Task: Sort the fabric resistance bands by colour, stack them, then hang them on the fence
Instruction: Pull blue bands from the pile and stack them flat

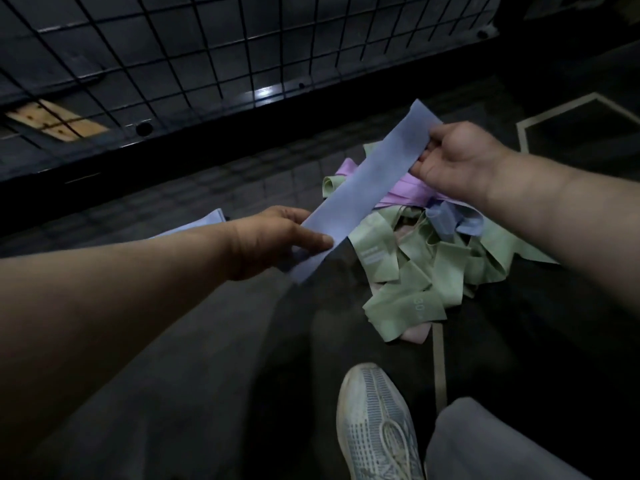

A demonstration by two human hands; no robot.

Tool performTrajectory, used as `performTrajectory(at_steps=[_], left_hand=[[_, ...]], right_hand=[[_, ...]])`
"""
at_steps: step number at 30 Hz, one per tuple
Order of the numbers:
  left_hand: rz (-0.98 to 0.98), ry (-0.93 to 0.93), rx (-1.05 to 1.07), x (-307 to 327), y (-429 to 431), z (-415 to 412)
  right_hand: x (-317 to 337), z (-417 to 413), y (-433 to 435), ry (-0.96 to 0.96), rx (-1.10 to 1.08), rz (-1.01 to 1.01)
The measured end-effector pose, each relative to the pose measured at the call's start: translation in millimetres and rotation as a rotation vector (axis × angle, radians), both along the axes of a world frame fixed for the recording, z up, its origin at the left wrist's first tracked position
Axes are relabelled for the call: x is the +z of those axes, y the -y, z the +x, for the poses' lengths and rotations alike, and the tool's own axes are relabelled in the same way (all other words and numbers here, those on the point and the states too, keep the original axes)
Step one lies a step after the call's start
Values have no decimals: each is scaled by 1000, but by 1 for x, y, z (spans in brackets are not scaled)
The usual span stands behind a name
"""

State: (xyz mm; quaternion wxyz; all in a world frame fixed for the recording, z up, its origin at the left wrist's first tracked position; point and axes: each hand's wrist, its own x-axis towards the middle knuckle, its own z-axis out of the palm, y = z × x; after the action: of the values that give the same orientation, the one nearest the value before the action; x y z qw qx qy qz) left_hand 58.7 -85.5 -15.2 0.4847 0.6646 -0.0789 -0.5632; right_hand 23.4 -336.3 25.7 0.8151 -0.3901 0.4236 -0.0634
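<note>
Head view, sole camera.

- **Held item:** One blue band (367,188) is stretched flat between both hands. It runs diagonally from lower left to upper right, raised above the floor (554,323).
- **Hands:** The left hand (277,237) pinches the lower end with the thumb on top. The right hand (457,157) grips the upper end with the fingers curled round its edge. The hands are well apart.
- **Edges and room:** The wire fence (207,57) crosses the upper view, and its dark bottom rail lies beyond the band's far end. A strip of open floor separates the rail from the hands.
- **Pile:** The unsorted pile (433,265) lies on the floor beneath and to the right of the held band. It is mostly green bands, with lilac bands (405,188) and another blue one (446,220) tangled in.
- **Sorted item:** A flat blue piece (211,220) lies near the left wrist, partly hidden by the forearm.
- **Obstructions:** A pale shoe (377,424) and a grey trouser leg (485,445) occupy the near floor, just short of the pile.
- **Floor marking:** A tan floor line (440,362) runs between the shoe and the pile.
</note>
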Motion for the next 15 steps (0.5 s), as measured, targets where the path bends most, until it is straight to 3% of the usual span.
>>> performTrajectory(at_steps=[6, 9, 12, 15], left_hand=[[10, 141, -21, 17, -36, 33], [68, 273, -57, 27, -55, 48], [156, 604, -43, 26, -77, 55], [259, 1023, -117, 13, -108, 57]], right_hand=[[-2, 5, -16, 27, 14, 232], [6, 5, -38, 65, 133, 237], [9, 9, -59, 40, 256, 156], [1, 14, -71, -91, 505, -60]])
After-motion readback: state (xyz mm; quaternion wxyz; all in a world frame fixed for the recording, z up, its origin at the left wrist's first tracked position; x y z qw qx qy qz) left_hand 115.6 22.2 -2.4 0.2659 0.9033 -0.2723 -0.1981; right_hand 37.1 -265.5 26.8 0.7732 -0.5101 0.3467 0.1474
